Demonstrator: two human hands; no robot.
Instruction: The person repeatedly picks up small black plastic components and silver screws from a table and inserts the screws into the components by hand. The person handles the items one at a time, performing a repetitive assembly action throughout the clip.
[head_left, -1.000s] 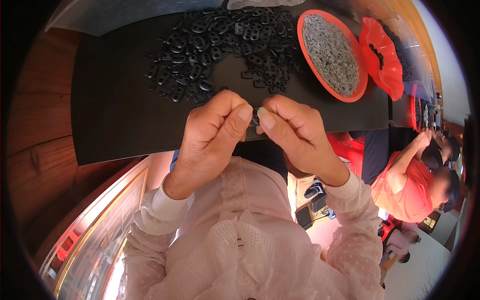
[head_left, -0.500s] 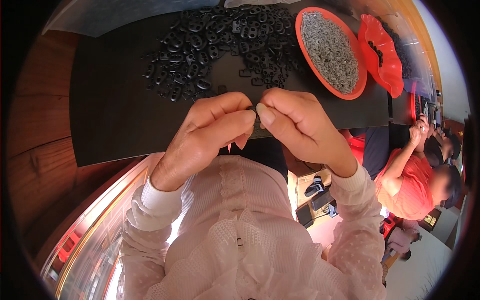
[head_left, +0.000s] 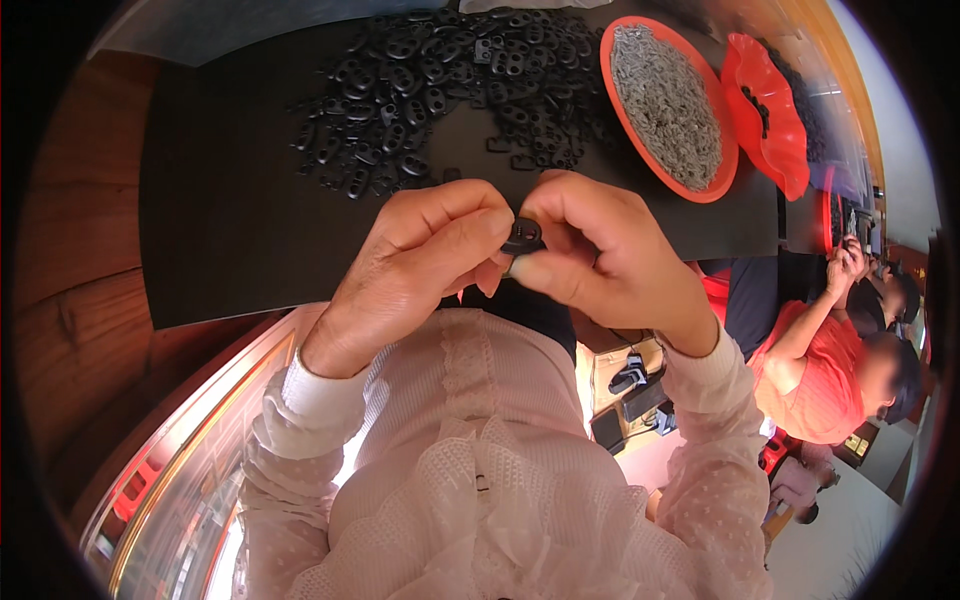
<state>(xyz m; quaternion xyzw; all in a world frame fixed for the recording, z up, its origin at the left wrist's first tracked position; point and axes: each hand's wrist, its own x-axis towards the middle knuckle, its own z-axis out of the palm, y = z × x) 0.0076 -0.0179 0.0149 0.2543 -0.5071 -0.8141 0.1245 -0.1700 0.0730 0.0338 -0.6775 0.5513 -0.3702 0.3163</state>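
A small black plastic cord lock (head_left: 523,237) with two holes shows between my hands, just over the table's near edge. My left hand (head_left: 420,265) pinches its left end between thumb and fingers. At its right side my right hand (head_left: 610,250) has the thumb against the lower edge and the index finger curled above. My fingers hide part of the piece. Beyond them lies a heap of similar black cord lock parts (head_left: 400,95) on the dark table (head_left: 230,230), with several square-looking black pieces at the heap's near right.
A red bowl (head_left: 607,70) of small metal springs stands at the back right. Next to it is a wavy-rimmed red dish (head_left: 785,140) holding a few black pieces. Farther right a person in a red shirt (head_left: 815,390) sits with hands raised. A wooden surface (head_left: 85,200) borders the table's left.
My right thumb has moved down and the right fingers have parted from it, uncovering the black cord lock. The left hand has kept its pinch nearly in place.
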